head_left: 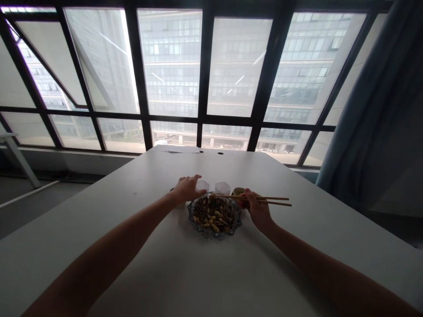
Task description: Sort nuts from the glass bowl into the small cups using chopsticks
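A scalloped glass bowl (191, 219) sits on the table, filled with peanuts (215, 228) and dark striped seeds (228, 212) that look like sunflower seeds. My right hand (258, 212) grips a pair of wooden chopsticks (274, 201), their tips pointing left over the bowl's far rim. My left hand (187, 190) is open at the bowl's far left, thumb and fingers apart around the near side of a small clear cup (202, 186); whether it touches the cup, I cannot tell. A second clear cup (222, 188) stands behind the bowl. Beside my right fingers is a greenish round container (238, 191).
The white table (139, 273) stretches toward large dark-framed windows (173, 61). White papers (178, 149) lie at its far end, near two dark round holes. A blue-grey curtain (360, 114) hangs on the right. Part of something dark shows behind my left hand.
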A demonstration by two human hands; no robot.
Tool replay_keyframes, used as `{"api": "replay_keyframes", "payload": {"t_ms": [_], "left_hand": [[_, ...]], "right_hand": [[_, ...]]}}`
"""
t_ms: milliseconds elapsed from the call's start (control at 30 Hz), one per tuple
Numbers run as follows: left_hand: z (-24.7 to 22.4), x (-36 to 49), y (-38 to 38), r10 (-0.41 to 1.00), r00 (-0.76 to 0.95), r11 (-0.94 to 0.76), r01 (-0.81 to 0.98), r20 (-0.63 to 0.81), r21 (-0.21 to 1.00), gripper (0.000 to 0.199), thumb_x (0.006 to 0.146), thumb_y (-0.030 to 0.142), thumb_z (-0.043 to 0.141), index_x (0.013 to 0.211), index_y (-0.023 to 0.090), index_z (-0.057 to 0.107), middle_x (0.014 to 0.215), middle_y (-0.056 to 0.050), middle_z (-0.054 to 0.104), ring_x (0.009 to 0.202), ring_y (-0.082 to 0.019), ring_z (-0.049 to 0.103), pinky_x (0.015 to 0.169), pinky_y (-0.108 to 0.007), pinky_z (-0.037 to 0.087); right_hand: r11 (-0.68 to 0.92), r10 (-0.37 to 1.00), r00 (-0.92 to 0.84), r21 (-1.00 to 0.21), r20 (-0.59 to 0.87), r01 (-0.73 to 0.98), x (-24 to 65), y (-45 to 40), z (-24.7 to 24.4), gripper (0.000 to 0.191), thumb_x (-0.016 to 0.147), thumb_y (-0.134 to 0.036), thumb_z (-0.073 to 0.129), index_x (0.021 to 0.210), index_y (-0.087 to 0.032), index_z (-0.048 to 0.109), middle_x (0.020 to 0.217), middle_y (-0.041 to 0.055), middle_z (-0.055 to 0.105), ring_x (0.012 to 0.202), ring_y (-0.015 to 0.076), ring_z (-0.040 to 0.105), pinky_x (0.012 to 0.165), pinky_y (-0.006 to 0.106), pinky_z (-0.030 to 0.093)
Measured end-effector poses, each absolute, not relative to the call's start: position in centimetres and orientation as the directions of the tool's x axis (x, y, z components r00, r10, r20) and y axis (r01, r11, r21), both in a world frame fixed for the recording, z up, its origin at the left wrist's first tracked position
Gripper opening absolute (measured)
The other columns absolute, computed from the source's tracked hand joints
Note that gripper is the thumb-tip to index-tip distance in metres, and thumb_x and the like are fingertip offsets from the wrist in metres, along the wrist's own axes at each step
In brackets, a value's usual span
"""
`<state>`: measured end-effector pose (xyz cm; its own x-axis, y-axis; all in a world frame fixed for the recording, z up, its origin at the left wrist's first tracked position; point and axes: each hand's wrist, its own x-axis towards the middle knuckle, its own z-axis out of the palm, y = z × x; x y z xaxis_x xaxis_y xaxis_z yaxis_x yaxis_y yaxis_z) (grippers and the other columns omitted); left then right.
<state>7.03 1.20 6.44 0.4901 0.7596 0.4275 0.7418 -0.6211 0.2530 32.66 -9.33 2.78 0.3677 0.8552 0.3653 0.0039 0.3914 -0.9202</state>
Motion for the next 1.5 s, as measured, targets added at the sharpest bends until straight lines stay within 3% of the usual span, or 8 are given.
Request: {"api": "replay_keyframes", "payload": {"t_ms": [167,333,633,733,833,1100,1267,1500], "left_hand": [[5.9,8.3,2.3,0.758,0.485,-0.644,0.664,0.437,0.381,0.065,0.073,0.045,0.077,0.128,0.018,0.058,0.112,-0.017,0.073,0.1,-0.036,0.071,0.086,-0.047,0.057],[6.2,7.1,1.8,0.521,0.574,-0.828,0.521,0.632,0.209,0.069,0.076,0.024,0.074,0.14,0.022,0.048,0.128,-0.014,0.065,0.118,-0.031,0.062,0.098,-0.049,0.054],[5.8,6.6,1.0,0.429,0.624,-0.873,0.472,0.653,0.123,0.066,0.086,0.032,0.072,0.143,0.022,0.042,0.132,-0.014,0.063,0.122,-0.03,0.06,0.099,-0.046,0.054],[5.8,6.7,1.1,0.436,0.626,-0.866,0.488,0.647,0.111,0.063,0.086,0.034,0.072,0.141,0.021,0.045,0.131,-0.014,0.064,0.119,-0.031,0.062,0.1,-0.047,0.052],[5.9,6.8,1.1,0.476,0.621,-0.84,0.53,0.623,0.113,0.062,0.084,0.035,0.073,0.139,0.021,0.047,0.129,-0.014,0.066,0.117,-0.032,0.064,0.099,-0.049,0.051],[6.5,6.9,0.4,0.719,0.547,-0.664,0.723,0.43,0.191,0.053,0.089,0.046,0.064,0.131,0.014,0.055,0.107,-0.017,0.074,0.099,-0.034,0.071,0.09,-0.046,0.052],[6.8,6.7,0.1,0.764,0.544,-0.624,0.759,0.346,0.183,0.054,0.092,0.052,0.058,0.131,0.014,0.055,0.113,-0.017,0.074,0.104,-0.033,0.071,0.091,-0.041,0.052],[6.7,3.9,-0.2,0.742,0.536,-0.637,0.752,0.403,0.173,0.058,0.096,0.06,0.046,0.131,0.015,0.057,0.13,-0.017,0.067,0.121,-0.034,0.062,0.104,-0.051,0.046]], "right_hand": [[0.406,0.84,0.391,-0.914,0.376,0.006,32.2,-9.9,3.3,0.052,0.072,-0.07,0.073,0.07,-0.018,0.07,0.054,0.0049,0.068,0.047,0.0187,0.063,0.047,0.033,0.056],[0.489,0.754,0.415,-0.857,0.509,0.163,32.0,-10.4,4.3,0.048,0.082,-0.067,0.065,0.071,-0.021,0.07,0.056,0.0058,0.069,0.05,0.0211,0.066,0.051,0.035,0.057],[0.599,0.714,0.099,-0.677,0.694,0.427,30.1,-9.8,5.6,0.038,0.093,-0.053,0.059,0.076,-0.021,0.071,0.07,0.0062,0.074,0.063,0.0208,0.069,0.064,0.034,0.057],[0.595,0.74,0.002,-0.658,0.672,0.462,29.6,-8.6,6.2,0.035,0.092,-0.052,0.062,0.077,-0.021,0.071,0.07,0.0053,0.073,0.064,0.02,0.067,0.061,0.032,0.054],[0.569,0.764,0.065,-0.717,0.642,0.401,29.8,-8.4,6.8,0.04,0.094,-0.054,0.058,0.075,-0.02,0.069,0.067,0.0052,0.072,0.061,0.0188,0.066,0.058,0.03,0.053],[0.561,0.759,0.099,-0.724,0.643,0.401,32.8,-9.6,7.0,0.047,0.094,-0.059,0.055,0.069,-0.02,0.067,0.054,0.0037,0.065,0.048,0.0163,0.06,0.048,0.028,0.049],[0.658,0.71,-0.143,-0.577,0.689,0.485,32.8,-9.7,6.9,0.042,0.1,-0.047,0.051,0.07,-0.019,0.064,0.058,0.0032,0.064,0.051,0.014,0.057,0.05,0.026,0.046],[0.825,0.471,-0.508,-0.157,0.721,0.543,32.1,-10.4,7.9,0.039,0.101,-0.03,0.05,0.065,-0.02,0.058,0.059,0.0021,0.058,0.054,0.0126,0.052,0.056,0.026,0.042]]}}
